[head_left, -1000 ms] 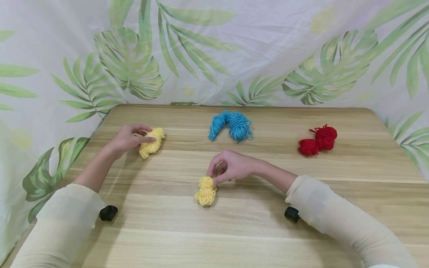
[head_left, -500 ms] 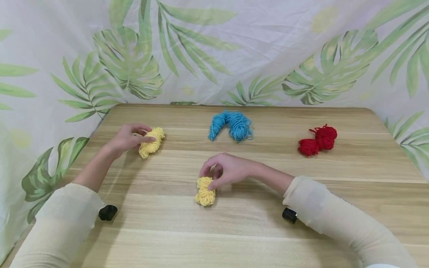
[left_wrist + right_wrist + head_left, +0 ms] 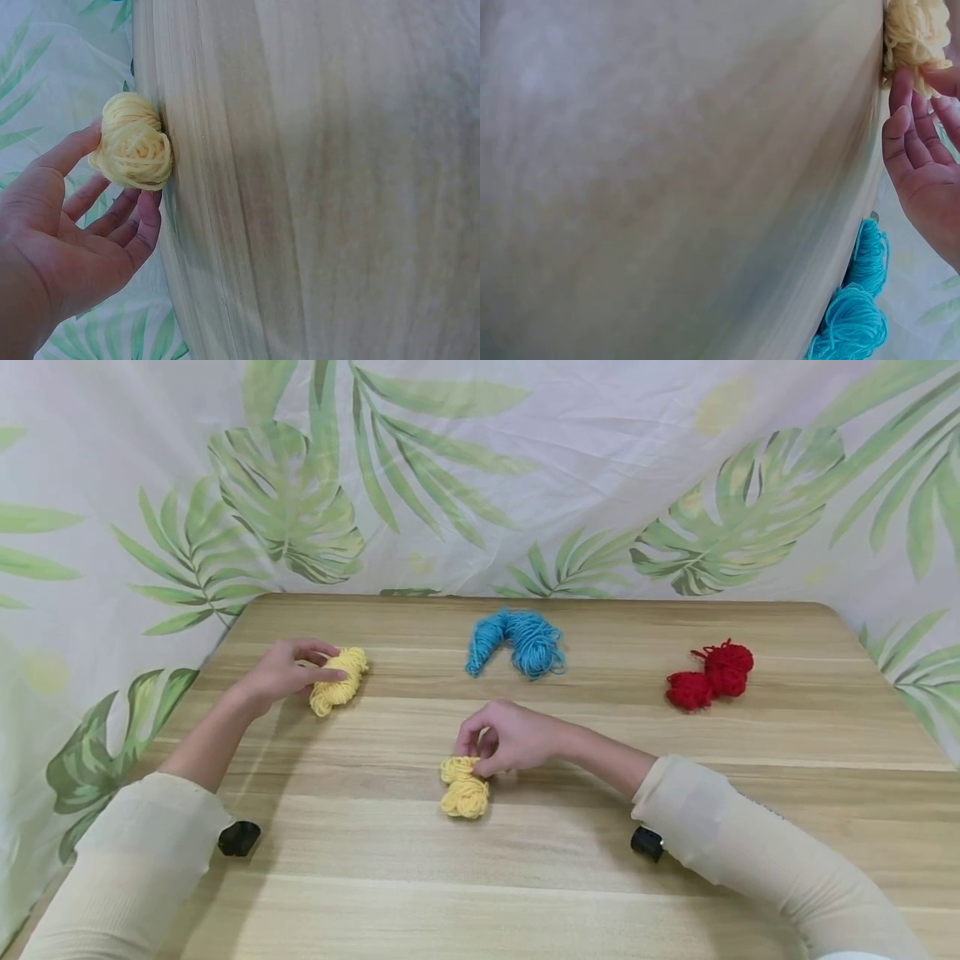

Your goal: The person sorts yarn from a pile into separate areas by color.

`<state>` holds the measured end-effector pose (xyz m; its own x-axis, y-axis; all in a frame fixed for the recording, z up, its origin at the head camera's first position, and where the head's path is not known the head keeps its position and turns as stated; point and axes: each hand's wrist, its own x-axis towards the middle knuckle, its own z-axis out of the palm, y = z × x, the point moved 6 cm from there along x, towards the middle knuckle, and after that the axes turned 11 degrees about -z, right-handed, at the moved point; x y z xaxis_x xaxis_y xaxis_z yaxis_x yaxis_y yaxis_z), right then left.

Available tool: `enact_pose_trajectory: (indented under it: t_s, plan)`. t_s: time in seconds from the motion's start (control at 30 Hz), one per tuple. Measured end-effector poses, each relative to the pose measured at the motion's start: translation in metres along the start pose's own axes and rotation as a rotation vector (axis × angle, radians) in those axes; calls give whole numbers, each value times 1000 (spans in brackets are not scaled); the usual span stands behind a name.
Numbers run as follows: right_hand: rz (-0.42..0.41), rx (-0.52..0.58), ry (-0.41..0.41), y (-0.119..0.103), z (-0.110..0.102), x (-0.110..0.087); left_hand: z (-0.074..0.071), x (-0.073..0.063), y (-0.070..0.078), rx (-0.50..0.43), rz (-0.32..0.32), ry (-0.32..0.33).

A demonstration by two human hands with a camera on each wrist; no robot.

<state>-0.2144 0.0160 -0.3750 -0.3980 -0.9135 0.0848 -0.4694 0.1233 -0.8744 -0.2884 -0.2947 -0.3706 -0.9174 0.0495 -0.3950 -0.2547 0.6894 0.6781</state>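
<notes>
On the left of the table, my left hand point(image 3: 283, 675) holds a yellow yarn skein point(image 3: 341, 683) between thumb and fingers. The left wrist view shows this yellow skein point(image 3: 136, 146) end-on, with the thumb on one side and curled fingers on the other. Near the table's middle, my right hand point(image 3: 517, 737) pinches the upper end of a second, smaller yellow yarn bundle point(image 3: 465, 795), which is narrowed at its waist. In the right wrist view, thumb and fingertips meet at the lower end of that yellow bundle point(image 3: 915, 37).
A blue yarn bundle point(image 3: 536, 645) lies at the back middle of the wooden table point(image 3: 420, 893). Red yarn point(image 3: 726, 670) lies at the back right. Behind the table hangs a leaf-print cloth point(image 3: 600, 460). Black wrist devices point(image 3: 240, 838) show beneath the sleeves.
My right hand first moved left and lower over the small yellow bundle, then pulled slightly back up to its top end. The bundle's lower part shifted a little right. My left hand stays put.
</notes>
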Motion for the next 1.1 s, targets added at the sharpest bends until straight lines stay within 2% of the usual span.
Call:
enact_pose_trajectory:
  t_s: [0.23, 0.53, 1.1]
  plan:
    - [-18, 5, 33, 2, -1, 0, -1, 0, -2, 2, -7, -1]
    - [-52, -46, 103, 2, -9, 0, -1, 0, -1, 4, -4, -1]
    - [-33, -33, 250, 6, -21, 4, 0, -6, 3, 13, 8, 13]
